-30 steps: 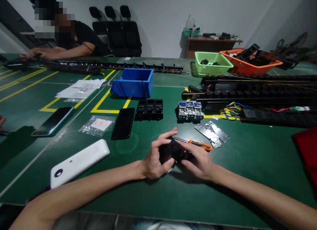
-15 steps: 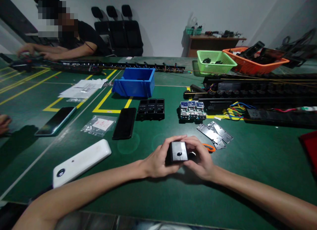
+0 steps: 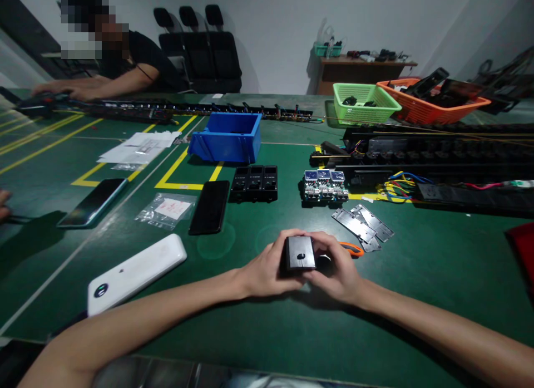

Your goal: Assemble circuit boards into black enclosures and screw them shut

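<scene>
Between both hands is a small black box-shaped housing (image 3: pixel 301 253) with a dark hole in its near face. My left hand (image 3: pixel 267 268) is closed around its left side. My right hand (image 3: pixel 337 271) grips the right side, fingers bent over the top and thumb at the lower edge. Just beyond the right hand, an orange-handled tool (image 3: pixel 352 249) is partly hidden by the fingers. Several flat grey plates (image 3: pixel 354 225) lie in a loose pile behind it. Farther back sit a circuit board assembly (image 3: pixel 325 186) and a black three-bay housing (image 3: pixel 253 183).
Left of my hands lie a black phone (image 3: pixel 209 207), a plastic bag (image 3: pixel 166 211), a white device (image 3: pixel 137 274) and another phone (image 3: pixel 94 203). A blue bin (image 3: pixel 227 140) stands behind. Black rails with wires (image 3: pixel 434 154) fill the right. Another person (image 3: pixel 142 70) works at far left.
My hands and the black housing stay almost in place. The view shifts very slightly. At the far left, the other person's arms have moved a little.
</scene>
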A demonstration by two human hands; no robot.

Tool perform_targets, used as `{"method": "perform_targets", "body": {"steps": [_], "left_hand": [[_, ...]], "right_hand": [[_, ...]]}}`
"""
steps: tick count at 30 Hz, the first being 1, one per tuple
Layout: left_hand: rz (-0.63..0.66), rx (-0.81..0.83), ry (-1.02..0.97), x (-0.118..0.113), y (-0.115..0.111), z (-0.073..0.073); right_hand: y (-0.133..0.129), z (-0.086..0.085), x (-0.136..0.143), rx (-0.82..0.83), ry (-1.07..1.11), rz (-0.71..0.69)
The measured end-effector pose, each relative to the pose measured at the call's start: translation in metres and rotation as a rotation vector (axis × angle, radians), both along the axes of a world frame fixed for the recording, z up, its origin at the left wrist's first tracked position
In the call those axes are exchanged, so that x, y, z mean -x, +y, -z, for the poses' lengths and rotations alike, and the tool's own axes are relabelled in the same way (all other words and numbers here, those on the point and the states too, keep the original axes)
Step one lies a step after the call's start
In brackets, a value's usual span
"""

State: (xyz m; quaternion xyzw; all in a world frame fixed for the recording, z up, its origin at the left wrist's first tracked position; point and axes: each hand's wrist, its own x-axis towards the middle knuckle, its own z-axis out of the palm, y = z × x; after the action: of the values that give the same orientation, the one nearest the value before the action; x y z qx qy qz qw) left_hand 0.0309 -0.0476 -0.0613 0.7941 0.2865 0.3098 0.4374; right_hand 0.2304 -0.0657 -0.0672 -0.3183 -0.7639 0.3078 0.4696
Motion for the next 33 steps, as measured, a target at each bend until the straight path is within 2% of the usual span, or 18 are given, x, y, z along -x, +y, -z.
{"method": "perform_targets", "body": {"steps": [5,11,19,23,27,33], "left_hand": [[-0.014,0.068,0.018,-0.005,0.0,-0.001],[-0.174,0.149,-0.051,-0.007,-0.002,0.004],[-0.271,0.189,-0.334,-0.006,-0.001,-0.001],[-0.3,0.189,-0.434,-0.005,-0.001,0.001],[-0.273,0.095,-0.486,-0.003,0.0,0.009],[-0.217,-0.04,-0.45,0.001,0.003,0.017]], "right_hand": [[-0.003,0.005,-0.001,0.061,0.098,0.067],[-0.002,0.002,0.001,0.099,0.207,0.206],[0.001,-0.003,0.001,0.088,0.228,0.288],[0.001,-0.001,-0.001,0.146,0.212,0.236],[0.001,0.004,-0.003,0.13,0.13,0.148],[0.002,0.003,-0.001,0.222,0.041,0.02]]}}
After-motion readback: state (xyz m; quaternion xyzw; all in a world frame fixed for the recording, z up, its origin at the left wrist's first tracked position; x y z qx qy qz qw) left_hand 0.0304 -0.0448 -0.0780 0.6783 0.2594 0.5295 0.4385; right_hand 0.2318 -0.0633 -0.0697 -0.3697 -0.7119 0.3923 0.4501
